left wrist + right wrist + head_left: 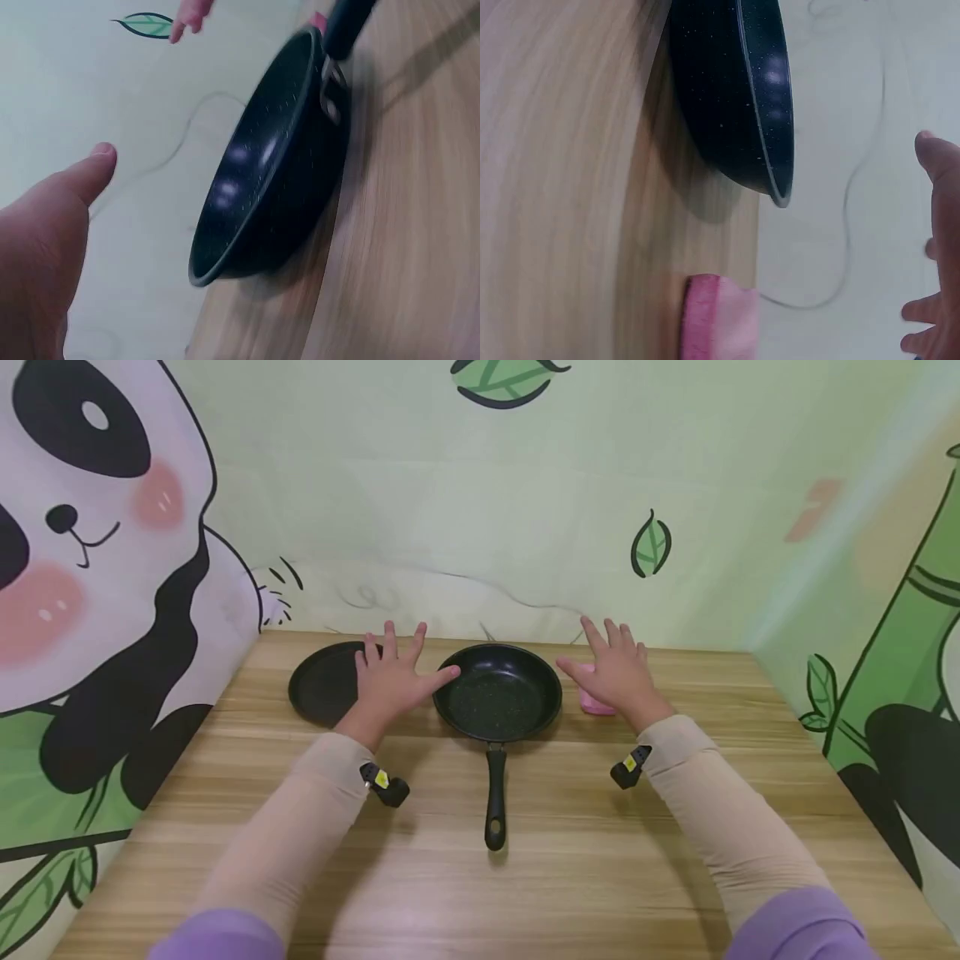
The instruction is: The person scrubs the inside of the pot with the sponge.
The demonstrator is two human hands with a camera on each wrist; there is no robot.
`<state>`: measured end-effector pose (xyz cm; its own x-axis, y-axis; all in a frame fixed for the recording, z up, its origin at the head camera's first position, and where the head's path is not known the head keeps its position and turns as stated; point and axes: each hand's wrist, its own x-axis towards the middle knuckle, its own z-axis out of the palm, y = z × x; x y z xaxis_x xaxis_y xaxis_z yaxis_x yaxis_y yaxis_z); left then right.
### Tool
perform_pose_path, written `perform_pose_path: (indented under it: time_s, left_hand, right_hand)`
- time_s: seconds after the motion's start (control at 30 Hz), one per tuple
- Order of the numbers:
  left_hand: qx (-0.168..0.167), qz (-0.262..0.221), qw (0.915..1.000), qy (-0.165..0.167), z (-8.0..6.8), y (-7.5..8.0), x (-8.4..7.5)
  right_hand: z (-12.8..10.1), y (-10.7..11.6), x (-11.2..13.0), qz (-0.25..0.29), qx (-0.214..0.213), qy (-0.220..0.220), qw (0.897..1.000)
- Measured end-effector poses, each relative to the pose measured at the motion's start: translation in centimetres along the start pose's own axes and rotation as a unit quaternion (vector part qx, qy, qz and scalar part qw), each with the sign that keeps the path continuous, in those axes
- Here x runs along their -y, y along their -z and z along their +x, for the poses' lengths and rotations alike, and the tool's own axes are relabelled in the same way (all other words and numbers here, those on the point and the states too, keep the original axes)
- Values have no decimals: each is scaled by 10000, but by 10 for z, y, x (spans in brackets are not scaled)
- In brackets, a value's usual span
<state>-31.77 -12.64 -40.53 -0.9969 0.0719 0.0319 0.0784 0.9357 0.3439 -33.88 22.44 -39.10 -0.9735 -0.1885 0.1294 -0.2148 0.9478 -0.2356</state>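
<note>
Head view, from left to right: a flat round black plate lies on the pale wood-grain counter near the back wall. The left hand hovers with its fingers spread and straight, palm down, over the plate's right edge; its thumb stretches toward the rim of the black speckled non-stick frying pan and looks to reach it, though contact cannot be made out for sure. The pan sits flat at the middle of the counter, its black handle pointing toward the person. Just beside the pan's right rim, a small pink object rests on the counter, mostly covered by the right hand, which is also spread flat with straight fingers above it; whether the palm touches the object cannot be told. Neither hand grips anything.

Left wrist view shows the left hand's thumb extended, apart from the pan's wall. Right wrist view shows the pink object lying on the counter near the pan's side, with the right hand's fingertips held clear of both.
</note>
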Motion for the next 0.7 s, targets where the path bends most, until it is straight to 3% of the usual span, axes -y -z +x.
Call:
perform_pose_path:
  time_s: [0.17, 0.3, 0.43, 0.57, 0.67, 0.7]
  left_hand:
    - [-408, -1075, 9933, 84, -7, -9, -6]
    - [-619, -2421, 9682, 129, -19, -24, -10]
    - [-614, -3677, 9273, 330, -32, -39, -12]
    - [-395, -4567, 8861, 684, -44, -52, -13]
    - [-244, -5204, 8483, 949, -52, -60, -17]
    - [-190, -5443, 8319, 1062, -55, -62, -18]
  right_hand:
    - [0, -8, -7, 677, -419, -44, 9968]
    - [-2, -18, -13, 1265, -666, -204, 9895]
    - [-5, -29, -19, 1753, -958, -399, 9790]
    - [-7, -43, -24, 2177, -1277, -607, 9657]
    - [-10, -55, -27, 2447, -1462, -720, 9558]
    - [-10, -60, -28, 2515, -1515, -767, 9528]
